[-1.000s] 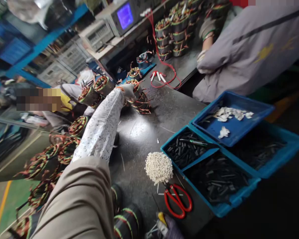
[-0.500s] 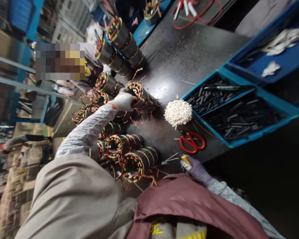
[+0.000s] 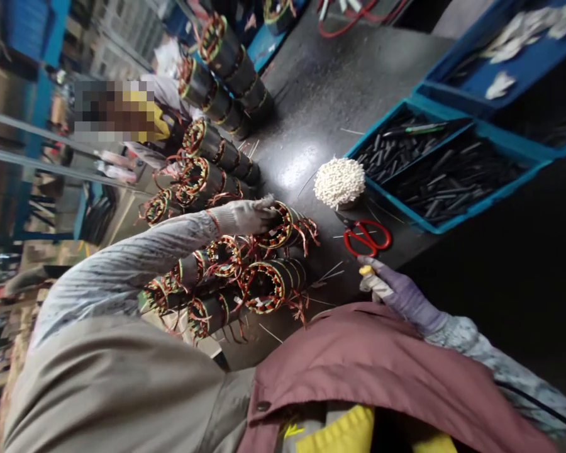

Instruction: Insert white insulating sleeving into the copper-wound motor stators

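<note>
My left hand (image 3: 243, 216), in a white glove, grips the rim of a wound motor stator (image 3: 285, 226) with red and orange wires, held just above the dark worktable (image 3: 306, 132). Beneath it lie several more stators (image 3: 259, 286) in a heap at the table's near left edge. My right hand (image 3: 396, 292), in a purple glove, is closed round a small yellow-handled tool (image 3: 365, 272) near the table's front edge, just below red scissors (image 3: 366, 236).
A bundle of white tubes (image 3: 339, 182) stands beside a blue tray (image 3: 453, 223) of black sleeves. Another blue tray (image 3: 457, 63) holds white scraps. More stators (image 3: 221, 63) line the table's left side. Another person sits beyond them at the left.
My left hand has pulled a stator from the far row back toward me, over the near heap. The camera tipped down; my right hand came further into view.
</note>
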Demonstrator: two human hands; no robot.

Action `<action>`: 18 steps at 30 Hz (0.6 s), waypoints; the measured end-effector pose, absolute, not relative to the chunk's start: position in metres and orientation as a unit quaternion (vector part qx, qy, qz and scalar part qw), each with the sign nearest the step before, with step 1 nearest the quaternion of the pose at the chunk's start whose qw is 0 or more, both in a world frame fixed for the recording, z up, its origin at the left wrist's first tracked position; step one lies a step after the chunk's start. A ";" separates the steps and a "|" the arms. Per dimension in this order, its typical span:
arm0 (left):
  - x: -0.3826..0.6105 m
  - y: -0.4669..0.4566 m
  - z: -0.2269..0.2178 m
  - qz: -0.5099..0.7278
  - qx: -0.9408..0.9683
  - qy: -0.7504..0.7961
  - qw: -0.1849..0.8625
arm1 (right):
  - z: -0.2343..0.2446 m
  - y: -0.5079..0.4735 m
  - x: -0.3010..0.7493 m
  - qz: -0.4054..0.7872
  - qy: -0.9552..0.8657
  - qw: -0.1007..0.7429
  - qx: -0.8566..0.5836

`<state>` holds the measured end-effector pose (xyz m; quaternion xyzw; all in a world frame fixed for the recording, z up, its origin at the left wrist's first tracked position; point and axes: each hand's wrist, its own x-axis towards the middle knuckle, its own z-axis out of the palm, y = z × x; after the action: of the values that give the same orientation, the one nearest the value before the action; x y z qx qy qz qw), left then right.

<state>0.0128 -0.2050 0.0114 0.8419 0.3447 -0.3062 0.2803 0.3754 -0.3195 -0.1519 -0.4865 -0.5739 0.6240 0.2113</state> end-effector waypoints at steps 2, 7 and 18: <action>0.021 -0.210 0.034 -0.289 0.849 0.378 0.232 | -0.140 -0.307 0.375 0.587 -0.610 0.227 -0.481; 0.066 -0.246 0.059 -0.289 0.766 0.555 0.150 | -0.111 -0.263 0.359 0.437 -0.750 0.241 -0.435; 0.106 -0.251 -0.019 -0.338 0.648 0.664 0.160 | -0.089 -0.224 0.335 0.403 -0.818 0.105 -0.397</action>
<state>0.1062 -0.2515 -0.0186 0.6476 0.6639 -0.3381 0.1597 0.3349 -0.2235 -0.0893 -0.3970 -0.8179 0.4030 0.1051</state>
